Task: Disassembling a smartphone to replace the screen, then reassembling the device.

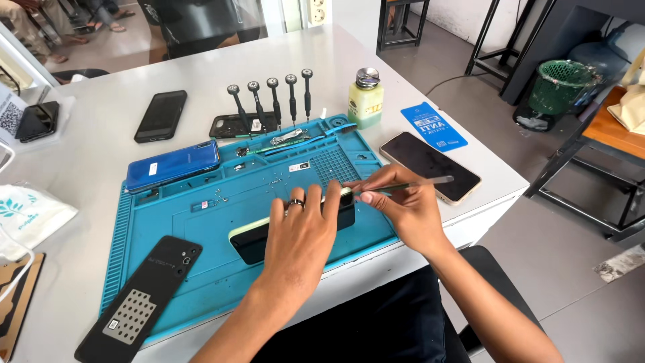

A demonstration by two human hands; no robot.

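Observation:
My left hand (302,232), with a dark ring on one finger, lies flat on a pale green phone (250,236) and pins it to the blue repair mat (195,222). My right hand (401,205) pinches a thin metal tool (423,182) like a pen. The tool's near tip touches the phone's right end, next to my left fingertips. Most of the phone's dark screen is hidden under my left hand.
Five screwdrivers (272,97) stand in the mat's back edge beside a yellow-green liquid bottle (365,102). On the mat lie a blue phone (173,165), loose screws (277,180) and a black heating pad (140,301). A gold phone (430,165) and blue card (433,126) lie right; two black phones (160,115) behind.

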